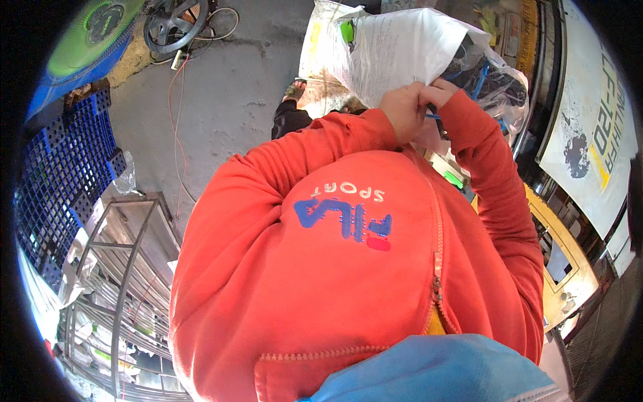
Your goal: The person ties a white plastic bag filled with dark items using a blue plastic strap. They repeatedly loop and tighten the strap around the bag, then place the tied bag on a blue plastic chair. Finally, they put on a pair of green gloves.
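My left hand (400, 112) and my right hand (439, 93) are together in front of my chest, at the near edge of a large white sheet (395, 57), which may be paper or thin plastic. The fingers of both are closed on that edge, the right thumb and fingers pinching beside the left hand. Spread away from me, the sheet hangs wrinkled over whatever lies beneath. A bright green piece (347, 31) shows at its far left part. Just right of my hands, a clear plastic bag (512, 100) holds dark things with blue strips.
A blue plastic pallet (63, 181) leans at the left, below a green and blue fan (94, 33). Metal racking (124, 268) stands lower left. Thin cables (177, 127) cross the grey floor. On the right are a pale machine panel (589, 127) and a yellow frame (569, 295).
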### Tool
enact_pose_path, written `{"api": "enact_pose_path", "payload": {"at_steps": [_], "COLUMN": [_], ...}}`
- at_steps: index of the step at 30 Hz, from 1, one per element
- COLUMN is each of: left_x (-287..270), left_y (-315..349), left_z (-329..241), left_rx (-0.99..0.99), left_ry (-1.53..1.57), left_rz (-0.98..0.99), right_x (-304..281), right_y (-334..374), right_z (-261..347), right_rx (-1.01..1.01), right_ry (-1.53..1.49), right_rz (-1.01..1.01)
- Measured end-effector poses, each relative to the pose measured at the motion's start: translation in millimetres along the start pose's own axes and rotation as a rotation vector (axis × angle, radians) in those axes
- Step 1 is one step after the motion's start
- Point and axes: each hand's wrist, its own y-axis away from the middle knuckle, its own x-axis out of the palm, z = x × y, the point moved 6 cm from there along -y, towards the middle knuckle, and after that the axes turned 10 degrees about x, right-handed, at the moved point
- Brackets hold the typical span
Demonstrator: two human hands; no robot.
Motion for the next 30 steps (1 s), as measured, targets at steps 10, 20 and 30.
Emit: {"api": "enact_pose_path", "payload": {"at_steps": [10,20,30], "left_x": [-1,2,9], "left_y": [8,16,33], "left_z": [3,13,54], "left_rx": [-0.027,-0.063,-0.850], "left_ry": [0.030,0.136,1.187], "left_rz": [0.043,-0.050,-0.372], "right_x": [3,1,11], "right_y": [4,1,4], "right_z": [-16,-13,-1], "right_rx": [0.065,0.068,-0.092], "right_ry": [-0.209,-0.156,0.126], "right_rz": [-0.011,0.069,0.097]}}
